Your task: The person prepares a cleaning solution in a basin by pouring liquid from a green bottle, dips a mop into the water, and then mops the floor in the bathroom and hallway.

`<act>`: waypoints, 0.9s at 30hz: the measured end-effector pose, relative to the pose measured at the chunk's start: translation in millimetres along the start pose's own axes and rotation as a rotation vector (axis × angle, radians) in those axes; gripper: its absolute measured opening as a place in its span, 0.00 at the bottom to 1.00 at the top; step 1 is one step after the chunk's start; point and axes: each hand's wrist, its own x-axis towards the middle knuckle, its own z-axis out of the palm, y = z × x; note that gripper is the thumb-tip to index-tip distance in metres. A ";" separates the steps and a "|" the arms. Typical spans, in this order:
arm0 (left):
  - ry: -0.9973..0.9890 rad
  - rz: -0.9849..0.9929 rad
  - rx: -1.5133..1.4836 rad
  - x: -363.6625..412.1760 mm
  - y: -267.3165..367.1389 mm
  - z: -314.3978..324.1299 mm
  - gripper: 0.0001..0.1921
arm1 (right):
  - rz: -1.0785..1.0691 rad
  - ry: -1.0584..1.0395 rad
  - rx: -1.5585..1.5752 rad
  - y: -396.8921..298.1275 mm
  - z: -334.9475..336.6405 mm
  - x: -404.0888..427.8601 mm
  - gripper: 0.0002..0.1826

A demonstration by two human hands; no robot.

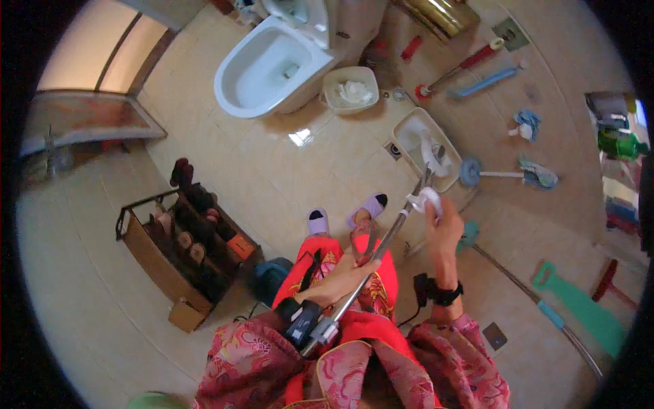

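My left hand (340, 278) grips a long metal pole (352, 296) that slants from my lap up toward a cream bin (452, 186), and it also seems to hold a flat dark tool (371, 245), perhaps scissors. My right hand (445, 225) is raised beside the pole's upper part, its fingers closed on a loop of white tape or strip (428, 199). White crumpled material (431, 153) lies in the bin beyond the pole's far end. How the strip is fastened to the pole is unclear.
Ahead stands a toilet (271, 66) with a waste basket (351, 89) beside it. A shoe rack (173, 266) holding footwear is at left. Brushes, a plunger (470, 172) and a green board-like thing (577, 307) are along the right wall. A floor drain (394, 150) adjoins the bin.
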 end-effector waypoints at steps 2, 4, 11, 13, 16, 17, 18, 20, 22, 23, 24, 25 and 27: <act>-0.006 -0.068 -0.029 1.5 -14.0 -3.3 0.19 | -0.036 0.008 -0.036 -7.4 8.8 -21.0 0.11; -0.085 -0.058 -0.121 2.1 -22.1 -11.4 0.17 | -0.025 0.019 -0.099 -14.4 13.9 -33.6 0.13; -0.054 0.032 -0.096 -10.2 -21.6 -19.3 0.15 | -0.136 0.026 -0.147 -22.0 10.1 -37.7 0.13; -0.077 0.051 -0.139 -2.4 -38.1 -19.9 0.14 | -0.188 0.031 -0.141 -28.8 8.3 -40.7 0.12; -0.133 0.091 -0.178 -1.6 -47.1 -27.5 0.14 | -0.168 0.021 -0.155 -40.2 7.9 -45.7 0.12; -0.159 0.111 -0.181 -2.4 -48.4 -30.5 0.14 | -0.169 0.025 -0.163 -43.3 7.9 -47.6 0.12; -0.164 0.117 -0.184 -1.0 -52.7 -31.9 0.14 | -0.183 0.022 -0.184 -46.7 7.9 -48.9 0.12; -0.162 0.108 -0.176 3.6 -63.8 -33.6 0.13 | -0.201 0.021 -0.208 -51.8 9.2 -51.4 0.12; -0.166 0.103 -0.170 -2.4 -55.3 -35.3 0.13 | -0.229 0.013 -0.234 -49.0 9.1 -50.6 0.12; -0.166 0.093 -0.160 -4.6 -52.5 -35.5 0.13 | -0.233 0.014 -0.237 -48.9 8.4 -50.3 0.12; -0.170 0.097 -0.158 -3.4 -53.2 -36.3 0.13 | -0.208 0.007 -0.239 -49.5 9.1 -50.3 0.13; -0.185 0.089 -0.149 -2.2 -54.3 -36.6 0.13 | -0.183 -0.001 -0.240 -50.0 9.9 -50.4 0.13; -0.203 0.081 -0.136 -2.5 -54.7 -37.5 0.13 | -0.184 0.000 -0.263 -53.2 9.2 -52.1 0.13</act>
